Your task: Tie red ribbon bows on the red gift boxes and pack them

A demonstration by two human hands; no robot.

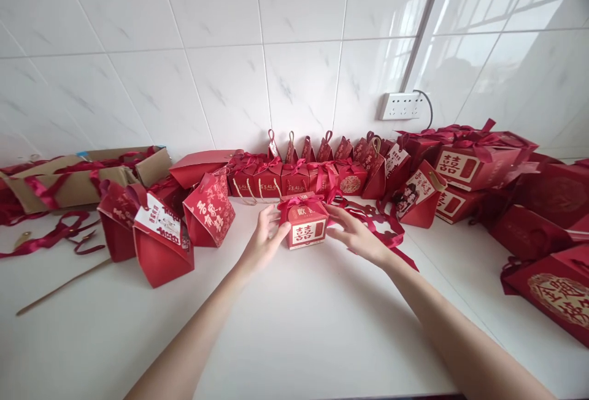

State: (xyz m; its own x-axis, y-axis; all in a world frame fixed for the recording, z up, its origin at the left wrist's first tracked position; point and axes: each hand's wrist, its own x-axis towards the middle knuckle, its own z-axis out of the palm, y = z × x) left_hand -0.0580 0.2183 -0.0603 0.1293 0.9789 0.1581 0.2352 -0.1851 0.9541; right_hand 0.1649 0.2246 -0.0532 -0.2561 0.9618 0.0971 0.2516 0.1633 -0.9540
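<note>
A small red gift box (307,232) with a white double-happiness label and a red ribbon bow on top rests on the white table before me. My left hand (265,237) holds its left side, the thumb lying over the front corner and the fingers along the side. From the right, my right hand (356,233) grips it with fingers and thumb spread along that side. Right behind the box is a row of similar red boxes with bows (294,177). Loose dark red ribbon (389,231) lies beyond my right hand.
Tent-shaped red boxes (163,246) stand at left, near an open cardboard carton (69,188) of ribbons and a thin brown strip (64,286). Stacked red boxes (481,157) and a larger gold-printed box (559,292) occupy the right. A power strip (401,106) is on the tiled wall.
</note>
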